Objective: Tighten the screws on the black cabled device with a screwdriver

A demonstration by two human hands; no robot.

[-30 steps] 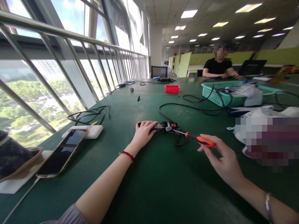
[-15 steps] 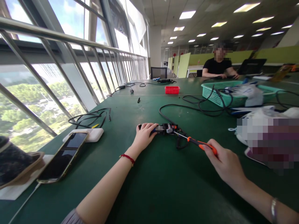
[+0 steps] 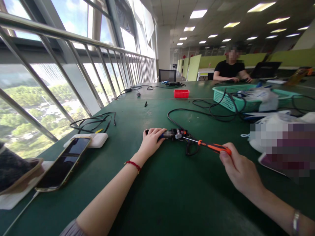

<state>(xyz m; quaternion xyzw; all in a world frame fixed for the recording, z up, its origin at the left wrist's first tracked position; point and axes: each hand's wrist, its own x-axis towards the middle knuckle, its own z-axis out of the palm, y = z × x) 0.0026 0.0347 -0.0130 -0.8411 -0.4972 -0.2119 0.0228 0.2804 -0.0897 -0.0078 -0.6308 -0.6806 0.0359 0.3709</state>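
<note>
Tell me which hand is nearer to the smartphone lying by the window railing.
Left. The left hand grips the small device, to the right of the smartphone. The right hand holds the orange screwdriver and is farther right still.

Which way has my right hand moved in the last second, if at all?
Yes. The right hand has slid rightward, away from the small device, toward the end of the screwdriver handle.

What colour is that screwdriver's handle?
The screwdriver handle, in the right hand, is orange and black; left hand holds the small device. Head view.
</note>
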